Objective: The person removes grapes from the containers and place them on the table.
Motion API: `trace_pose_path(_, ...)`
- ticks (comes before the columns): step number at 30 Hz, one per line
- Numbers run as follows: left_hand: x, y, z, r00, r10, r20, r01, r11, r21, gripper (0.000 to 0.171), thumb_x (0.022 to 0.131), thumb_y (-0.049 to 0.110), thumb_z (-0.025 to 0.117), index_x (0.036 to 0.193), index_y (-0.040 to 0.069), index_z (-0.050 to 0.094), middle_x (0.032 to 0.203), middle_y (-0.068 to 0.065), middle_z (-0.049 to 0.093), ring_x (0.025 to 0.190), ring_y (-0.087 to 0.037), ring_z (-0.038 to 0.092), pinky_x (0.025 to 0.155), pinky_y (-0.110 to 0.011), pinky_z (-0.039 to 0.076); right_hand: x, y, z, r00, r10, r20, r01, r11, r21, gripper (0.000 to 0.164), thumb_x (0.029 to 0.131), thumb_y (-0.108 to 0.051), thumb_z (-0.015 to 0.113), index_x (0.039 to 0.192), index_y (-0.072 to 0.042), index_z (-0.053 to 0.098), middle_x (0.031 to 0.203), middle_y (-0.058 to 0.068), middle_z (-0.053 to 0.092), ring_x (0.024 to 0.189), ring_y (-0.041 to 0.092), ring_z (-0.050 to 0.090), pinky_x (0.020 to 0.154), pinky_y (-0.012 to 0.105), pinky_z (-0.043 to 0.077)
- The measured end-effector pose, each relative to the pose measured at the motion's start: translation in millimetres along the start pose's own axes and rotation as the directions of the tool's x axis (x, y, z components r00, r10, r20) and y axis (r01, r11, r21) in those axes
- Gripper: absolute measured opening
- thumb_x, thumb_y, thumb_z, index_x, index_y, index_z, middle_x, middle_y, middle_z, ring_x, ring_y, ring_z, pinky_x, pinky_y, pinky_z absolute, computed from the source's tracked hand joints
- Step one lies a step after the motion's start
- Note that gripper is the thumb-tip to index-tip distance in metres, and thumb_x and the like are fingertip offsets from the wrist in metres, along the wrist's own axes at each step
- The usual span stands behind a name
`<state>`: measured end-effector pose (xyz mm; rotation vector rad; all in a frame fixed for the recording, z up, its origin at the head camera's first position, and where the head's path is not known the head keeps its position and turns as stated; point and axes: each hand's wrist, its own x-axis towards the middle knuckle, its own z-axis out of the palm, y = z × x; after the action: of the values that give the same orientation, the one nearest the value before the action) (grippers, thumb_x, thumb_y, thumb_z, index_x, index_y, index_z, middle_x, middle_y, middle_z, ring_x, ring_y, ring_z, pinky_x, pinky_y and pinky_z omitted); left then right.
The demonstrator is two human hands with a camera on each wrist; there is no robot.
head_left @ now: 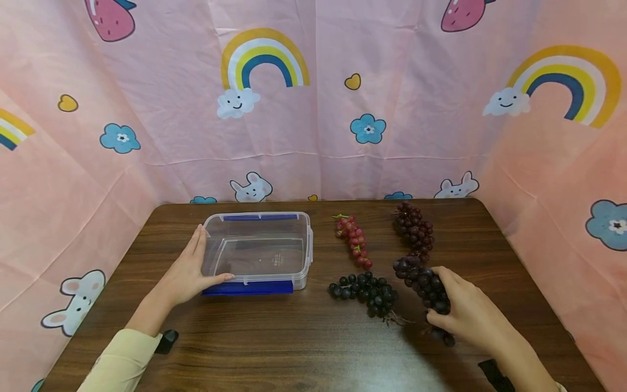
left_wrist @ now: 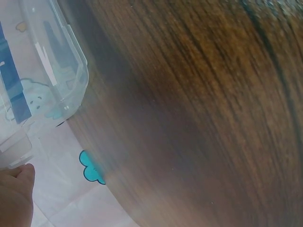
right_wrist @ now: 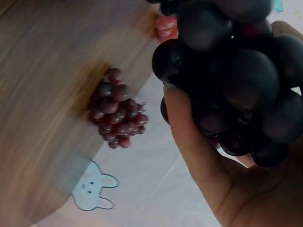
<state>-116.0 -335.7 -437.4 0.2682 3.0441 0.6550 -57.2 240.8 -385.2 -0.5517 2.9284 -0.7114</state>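
My right hand (head_left: 467, 307) grips a bunch of dark purple-black grapes (head_left: 426, 286), thumb on one side and fingers round the other. Close up in the right wrist view, those grapes (right_wrist: 251, 80) fill the upper right. My left hand (head_left: 188, 272) lies along the left side of a clear plastic container (head_left: 306, 272), fingers straight against its wall and thumb on the front rim. The container has blue clip flaps (head_left: 264, 287) and nothing inside. Just left of the gripped bunch, a second black bunch (head_left: 367, 291) lies on the table.
Farther back lie a slim bunch of red grapes (head_left: 356, 239) and a dark red bunch (head_left: 415, 228). All this is on a brown wooden table (head_left: 274, 343). A pink patterned cloth (head_left: 333, 163) hangs behind the table and at both sides.
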Motion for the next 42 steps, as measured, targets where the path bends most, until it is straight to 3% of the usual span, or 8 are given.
trace_pose_path(14,0.3,0.5,-0.5,1.000,0.010,0.000,-0.010,1.000,0.001,0.135,0.090,0.059,0.078,0.164,-0.004,-0.014,0.174,-0.024,-0.016,0.159,-0.054,0.007,0.119,-0.072,0.025,15,31,6,0.990,0.075,0.116,-0.078,0.997,0.021,0.081,0.084,-0.021,0.089,0.144,0.014,0.046,0.141,0.043,0.054,0.120,0.054,0.063,0.087,0.061,0.058)
trace_pose_path(25,0.1,-1.3,0.5,1.000,0.014,0.003,-0.014,1.000,-0.002,0.135,0.090,0.062,0.076,0.164,-0.003,-0.017,0.174,-0.024,-0.017,0.159,-0.054,0.006,0.119,-0.073,0.023,24,52,10,0.970,0.166,0.176,-0.163,0.986,-0.030,0.094,0.084,-0.026,0.090,0.147,0.021,0.039,0.143,0.048,0.047,0.118,0.057,0.062,0.086,0.060,0.058)
trace_pose_path(34,0.8,-1.3,0.3,1.000,0.012,0.003,-0.012,1.000,-0.002,0.135,0.091,0.059,0.077,0.163,-0.001,-0.019,0.173,-0.024,-0.018,0.159,-0.054,0.005,0.119,-0.073,0.023,25,62,15,0.944,0.293,0.152,-0.279,0.954,-0.109,0.099,0.087,-0.037,0.087,0.144,0.025,0.035,0.138,0.053,0.045,0.114,0.065,0.058,0.084,0.065,0.054)
trace_pose_path(42,0.4,-1.6,0.6,1.000,0.003,0.005,-0.003,1.000,-0.003,0.136,0.090,0.064,0.076,0.164,-0.002,-0.018,0.174,-0.023,-0.018,0.158,-0.054,0.006,0.119,-0.073,0.023,23,66,19,0.918,0.382,0.106,-0.376,0.924,-0.075,0.104,0.090,-0.038,0.084,0.144,0.030,0.027,0.135,0.060,0.039,0.113,0.070,0.054,0.083,0.069,0.053)
